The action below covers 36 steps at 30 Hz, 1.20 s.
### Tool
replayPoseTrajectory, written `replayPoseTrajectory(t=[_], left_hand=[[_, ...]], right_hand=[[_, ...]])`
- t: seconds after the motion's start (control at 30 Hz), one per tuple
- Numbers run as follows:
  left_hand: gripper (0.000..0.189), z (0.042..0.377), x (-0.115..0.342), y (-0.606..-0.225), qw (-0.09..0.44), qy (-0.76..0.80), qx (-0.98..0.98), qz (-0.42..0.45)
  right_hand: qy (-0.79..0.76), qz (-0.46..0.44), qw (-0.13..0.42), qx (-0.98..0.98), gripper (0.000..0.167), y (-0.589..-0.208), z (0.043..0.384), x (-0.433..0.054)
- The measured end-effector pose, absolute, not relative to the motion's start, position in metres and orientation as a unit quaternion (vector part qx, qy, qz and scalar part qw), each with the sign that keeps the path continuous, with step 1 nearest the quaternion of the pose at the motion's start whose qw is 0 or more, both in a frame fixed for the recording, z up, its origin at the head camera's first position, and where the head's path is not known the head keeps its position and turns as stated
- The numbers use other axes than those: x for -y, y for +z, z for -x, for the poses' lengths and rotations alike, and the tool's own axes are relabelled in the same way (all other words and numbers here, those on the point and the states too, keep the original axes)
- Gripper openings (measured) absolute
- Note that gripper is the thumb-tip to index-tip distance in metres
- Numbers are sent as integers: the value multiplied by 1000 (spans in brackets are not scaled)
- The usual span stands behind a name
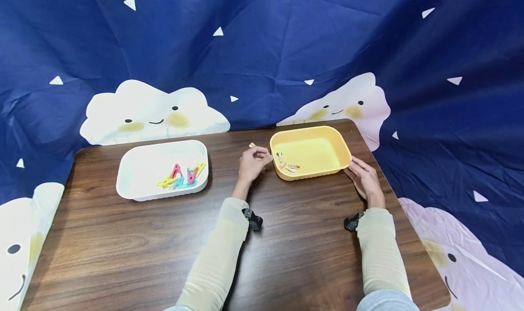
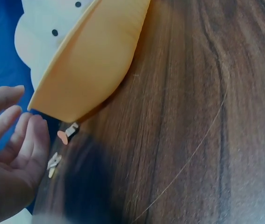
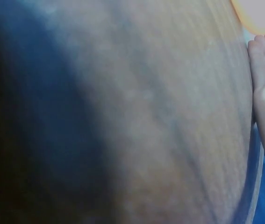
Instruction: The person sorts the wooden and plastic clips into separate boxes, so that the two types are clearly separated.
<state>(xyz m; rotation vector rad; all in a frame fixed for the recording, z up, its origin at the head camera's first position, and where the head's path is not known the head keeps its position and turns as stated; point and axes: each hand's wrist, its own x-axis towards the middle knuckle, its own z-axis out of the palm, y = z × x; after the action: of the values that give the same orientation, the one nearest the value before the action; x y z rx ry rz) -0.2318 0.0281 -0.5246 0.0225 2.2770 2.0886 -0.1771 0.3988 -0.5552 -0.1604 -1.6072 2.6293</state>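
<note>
A yellow plastic basin stands at the back right of the table, with several small wooden clothespins inside its left end. My left hand is beside the basin's left rim. Its fingers are loosely bent, thumb apart, and nothing shows between them in the left wrist view. Under that hand lie two tiny clothespins, a plain one and one with an orange piece. At the basin's right corner my right hand touches the rim with fairly straight fingers; its thumb is hidden in the right wrist view.
A white basin with several coloured plastic clothespins stands at the left back. The brown wooden table meets a blue cloud-print cloth behind it. Black cameras are strapped to both wrists.
</note>
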Motion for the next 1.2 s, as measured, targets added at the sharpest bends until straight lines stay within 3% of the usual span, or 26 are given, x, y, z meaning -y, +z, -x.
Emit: replayPoseTrajectory(t=[0.3, 0.73, 1.2], left_hand=[[27, 239, -19, -525, -1, 653, -756, 36], [31, 254, -9, -532, 50, 702, -704, 92], [31, 266, -11, -541, 41, 704, -697, 130]], right_hand=[[850, 57, 27, 523, 28, -557, 175, -400], [851, 56, 23, 522, 29, -556, 175, -400], [849, 50, 21, 526, 29, -555, 178, -400]])
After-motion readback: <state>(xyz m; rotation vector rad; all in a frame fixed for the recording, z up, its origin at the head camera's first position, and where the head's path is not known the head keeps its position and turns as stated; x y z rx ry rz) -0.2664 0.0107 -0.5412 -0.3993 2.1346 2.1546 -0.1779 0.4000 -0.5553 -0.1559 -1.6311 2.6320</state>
